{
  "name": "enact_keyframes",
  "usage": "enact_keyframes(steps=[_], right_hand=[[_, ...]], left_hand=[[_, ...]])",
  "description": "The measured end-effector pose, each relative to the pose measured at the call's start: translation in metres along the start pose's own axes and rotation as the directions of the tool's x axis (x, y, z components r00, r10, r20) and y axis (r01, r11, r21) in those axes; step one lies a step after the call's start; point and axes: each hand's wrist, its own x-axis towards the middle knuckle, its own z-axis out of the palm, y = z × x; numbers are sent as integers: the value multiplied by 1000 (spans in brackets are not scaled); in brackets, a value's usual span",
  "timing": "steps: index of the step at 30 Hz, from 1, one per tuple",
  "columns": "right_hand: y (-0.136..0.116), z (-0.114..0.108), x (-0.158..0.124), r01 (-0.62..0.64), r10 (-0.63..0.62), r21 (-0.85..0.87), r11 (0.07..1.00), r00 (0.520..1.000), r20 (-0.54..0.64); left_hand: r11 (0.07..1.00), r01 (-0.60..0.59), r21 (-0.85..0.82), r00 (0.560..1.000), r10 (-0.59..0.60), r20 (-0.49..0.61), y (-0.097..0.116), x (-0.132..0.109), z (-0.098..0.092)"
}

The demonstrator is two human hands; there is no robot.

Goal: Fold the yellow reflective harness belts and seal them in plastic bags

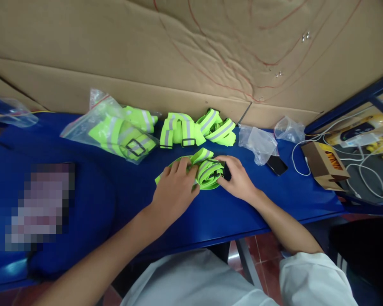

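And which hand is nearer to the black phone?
Right. The right hand, at the rolled neon strapping, is left of the black phone, apart from it; the left hand is farther left, touching the strapping.

no text can be read; the orange print point(330, 160) on the cardboard box point(317, 165) is too blurred.

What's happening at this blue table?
A person's left hand and right hand hold a partly coiled neon-yellow reflective strap between them, on the blue table. Behind it lie two similar strap bundles; to their left, a clear zip bag has more reflective straps inside.
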Motion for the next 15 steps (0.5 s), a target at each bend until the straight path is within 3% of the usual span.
enact_keyframes(steps=[3,6,9,12,15], right_hand=[[-3,-3,1,1,-1,-40,999,1000,-13],[-5,-7,0,6,-8,-50,999,999,-33],[-7,-9,-2,12,-12,-12,1000,1000,-23],[-13,-6,-5,9,-8,82,997,1000,-11],[-19,-4,-7,62,-58,151,987,998,-34]], left_hand=[[998,20,-66,998,-24,-53,-3,2,3],[964,20,-264,990,-57,-132,-10,5,0],[798,-14,-602,973,-128,-192,-17,8,-11],[575,-2,-818,982,-154,-111,-20,10,-22],[501,88,-861,994,-99,43,-19,8,-24]])
